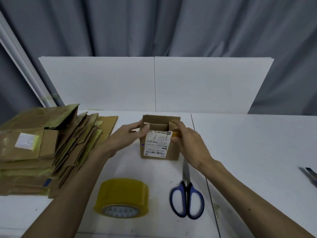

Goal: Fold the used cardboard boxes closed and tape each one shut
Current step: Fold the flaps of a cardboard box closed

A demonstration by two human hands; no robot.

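A small brown cardboard box (pixel 160 152) with a white shipping label on its near face stands upright on the white table (pixel 248 143), its top flaps up. My left hand (pixel 127 134) grips its upper left corner, thumb on the near face. My right hand (pixel 186 140) grips the upper right corner, fingers curled over the right flap. A roll of yellowish packing tape (pixel 122 196) lies near me, and blue-handled scissors (pixel 187 194) lie shut to its right.
A tall pile of flattened cardboard boxes (pixel 42 148) fills the table's left side. White boards (pixel 154 83) stand along the back edge before a grey curtain. A dark, blurred tool (pixel 309 174) lies at the far right.
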